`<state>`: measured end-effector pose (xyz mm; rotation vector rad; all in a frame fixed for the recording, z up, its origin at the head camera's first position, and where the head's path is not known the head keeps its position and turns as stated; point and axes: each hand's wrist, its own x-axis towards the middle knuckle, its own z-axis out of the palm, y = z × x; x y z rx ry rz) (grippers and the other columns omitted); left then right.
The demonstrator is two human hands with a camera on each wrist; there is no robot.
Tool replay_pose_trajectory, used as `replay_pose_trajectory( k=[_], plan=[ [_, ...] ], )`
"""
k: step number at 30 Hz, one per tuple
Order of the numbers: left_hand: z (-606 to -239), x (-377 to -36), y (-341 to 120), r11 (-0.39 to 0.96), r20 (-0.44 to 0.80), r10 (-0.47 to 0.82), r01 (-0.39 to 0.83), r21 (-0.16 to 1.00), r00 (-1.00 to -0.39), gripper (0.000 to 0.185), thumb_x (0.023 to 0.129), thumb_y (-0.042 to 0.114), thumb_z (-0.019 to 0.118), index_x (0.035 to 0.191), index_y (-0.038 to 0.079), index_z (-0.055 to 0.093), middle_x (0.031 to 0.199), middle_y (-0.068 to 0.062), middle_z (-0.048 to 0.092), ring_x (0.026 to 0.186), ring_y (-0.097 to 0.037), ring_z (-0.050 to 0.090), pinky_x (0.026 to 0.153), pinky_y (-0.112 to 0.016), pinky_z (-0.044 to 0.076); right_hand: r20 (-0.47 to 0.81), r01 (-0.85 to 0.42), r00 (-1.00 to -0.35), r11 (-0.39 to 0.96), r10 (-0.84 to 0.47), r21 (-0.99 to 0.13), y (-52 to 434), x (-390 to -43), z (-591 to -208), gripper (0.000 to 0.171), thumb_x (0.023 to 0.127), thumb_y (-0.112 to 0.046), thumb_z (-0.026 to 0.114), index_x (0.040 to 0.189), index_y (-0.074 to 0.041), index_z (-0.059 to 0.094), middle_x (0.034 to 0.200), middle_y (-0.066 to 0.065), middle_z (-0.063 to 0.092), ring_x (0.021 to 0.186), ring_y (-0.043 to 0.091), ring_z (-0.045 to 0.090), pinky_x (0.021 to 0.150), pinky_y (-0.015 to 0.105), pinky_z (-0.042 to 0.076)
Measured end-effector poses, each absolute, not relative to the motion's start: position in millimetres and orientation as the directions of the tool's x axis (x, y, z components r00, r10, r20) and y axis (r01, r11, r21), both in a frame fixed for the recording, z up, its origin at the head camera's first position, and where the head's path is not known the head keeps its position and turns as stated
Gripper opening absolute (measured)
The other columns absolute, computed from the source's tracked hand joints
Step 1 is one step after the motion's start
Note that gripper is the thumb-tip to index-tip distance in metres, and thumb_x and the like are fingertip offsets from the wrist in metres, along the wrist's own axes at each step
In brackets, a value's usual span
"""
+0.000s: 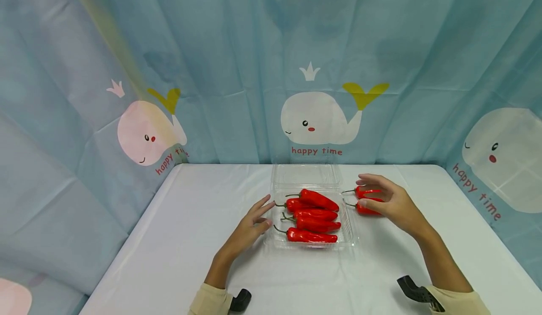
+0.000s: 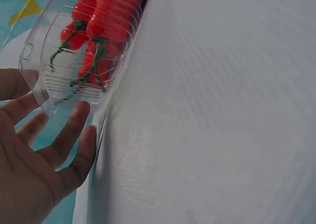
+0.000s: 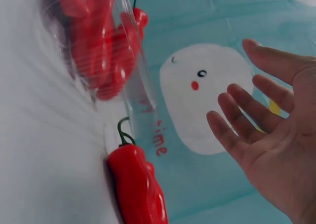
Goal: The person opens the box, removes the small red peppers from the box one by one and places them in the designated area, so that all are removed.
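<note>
Right hand (image 1: 389, 204), fingers spread and holding nothing, hovers over two loose peppers (image 1: 367, 200), long axes left-right, right of the clear tray (image 1: 349, 230); left hand (image 1: 250, 225) open at the tray's left edge.

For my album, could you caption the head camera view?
Left hand touches a clear tray of red peppers; right hand hovers open over two loose peppers on the white table.

- You see a clear plastic clamshell box (image 1: 348, 232) standing open at mid-table, its lid laid back, with four glossy red peppers (image 1: 315, 212) lying crosswise inside.
- You see two more red peppers (image 1: 366, 200) lying just right of it.
</note>
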<state>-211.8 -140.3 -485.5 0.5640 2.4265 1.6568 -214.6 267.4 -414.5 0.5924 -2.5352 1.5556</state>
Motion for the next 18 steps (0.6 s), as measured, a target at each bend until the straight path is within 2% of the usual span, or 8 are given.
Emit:
replay_pose_trajectory(
  k=[7, 14, 18],
  plan=[
    [-486.3, -210.8, -140.3, 0.33, 0.083, 0.371, 0.215, 0.919, -0.925, 0.053, 0.109, 0.012, 0.055, 0.161, 0.009, 0.047, 0.177, -0.003, 0.021, 0.132, -0.04, 0.059, 0.102, -0.045, 0.056, 0.269, -0.369, -0.913, 0.336, -0.308, -0.866, 251.4, -212.4, -419.9, 0.057, 0.098, -0.015, 0.076, 0.151, -0.015, 0.055, 0.141, 0.008, 0.063, 0.117, 0.017, 0.067, 0.084, 0.034, 0.064],
    [-484.1, -210.5, -140.4, 0.317, 0.084, 0.382, 0.216, 0.924, -0.92, 0.053, 0.109, 0.012, 0.055, 0.161, 0.008, 0.046, 0.177, -0.004, 0.02, 0.135, -0.042, 0.056, 0.105, -0.046, 0.054, 0.279, -0.391, -0.896, 0.315, -0.346, -0.865, 238.2, -211.6, -424.7, 0.058, 0.096, -0.013, 0.078, 0.15, -0.013, 0.056, 0.141, 0.014, 0.063, 0.116, 0.01, 0.067, 0.088, 0.031, 0.063],
    [-483.8, -210.6, -140.8, 0.317, 0.083, 0.382, 0.215, 0.924, -0.92, 0.053, 0.108, 0.012, 0.055, 0.161, 0.008, 0.046, 0.177, -0.004, 0.02, 0.135, -0.043, 0.056, 0.105, -0.049, 0.054, 0.286, -0.405, -0.886, 0.311, -0.364, -0.86, 230.3, -211.5, -427.2, 0.06, 0.094, -0.013, 0.08, 0.149, -0.015, 0.057, 0.14, 0.011, 0.064, 0.118, 0.015, 0.067, 0.092, 0.03, 0.061]
  ],
)
